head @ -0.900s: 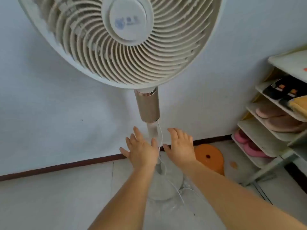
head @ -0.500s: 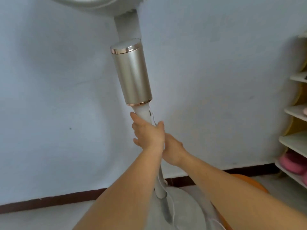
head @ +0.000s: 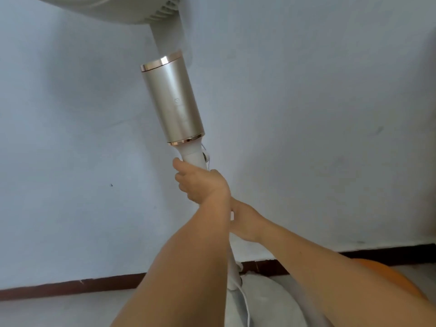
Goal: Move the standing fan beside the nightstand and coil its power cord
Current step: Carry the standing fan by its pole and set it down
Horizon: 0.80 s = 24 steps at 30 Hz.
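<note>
The standing fan (head: 173,105) leans to the left in front of a pale wall; its gold cylinder sits under the white head, which is mostly cut off at the top. My left hand (head: 201,182) is wrapped around the white pole just below the cylinder. My right hand (head: 245,220) grips the same pole lower down, partly hidden behind my left forearm. The white power cord (head: 245,303) hangs along the pole down to the round grey base (head: 271,300).
A dark brown skirting board (head: 70,287) runs along the bottom of the wall. An orange round object (head: 389,277) lies on the floor at the right, behind my right forearm. Pale floor shows at the lower left.
Both hands went from open near the pole to closed around it. The view moved closer and lower, and the fan now tilts further left than half a second ago.
</note>
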Tool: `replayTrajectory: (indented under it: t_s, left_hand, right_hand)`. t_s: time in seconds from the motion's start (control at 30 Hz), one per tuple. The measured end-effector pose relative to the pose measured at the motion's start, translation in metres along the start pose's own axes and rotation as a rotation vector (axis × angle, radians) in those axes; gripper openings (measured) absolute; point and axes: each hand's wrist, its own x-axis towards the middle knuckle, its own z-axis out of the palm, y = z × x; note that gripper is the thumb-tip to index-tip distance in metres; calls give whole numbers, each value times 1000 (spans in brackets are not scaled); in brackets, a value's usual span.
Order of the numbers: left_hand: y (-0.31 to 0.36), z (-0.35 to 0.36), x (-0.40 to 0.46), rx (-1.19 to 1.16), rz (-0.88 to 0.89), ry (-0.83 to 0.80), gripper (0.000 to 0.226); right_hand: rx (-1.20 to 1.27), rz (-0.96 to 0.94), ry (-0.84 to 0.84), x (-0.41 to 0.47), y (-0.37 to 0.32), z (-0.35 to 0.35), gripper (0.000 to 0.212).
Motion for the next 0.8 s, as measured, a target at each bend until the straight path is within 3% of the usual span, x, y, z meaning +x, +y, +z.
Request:
replayTrajectory:
  t_s: [0.17,0.5,0.8]
  left_hand:
    - [-8,-11,12,-72,37,-75,41]
    - [-19,-57,28,-211,5,-173,34]
    - [-45,-141,71,-319,-83,-262,32]
  right_hand:
    - [72,-8,-15,1,10,14,74]
    - [89,18,-52,6,-1,56,44]
    - [67,44,-274,22,-22,100,48]
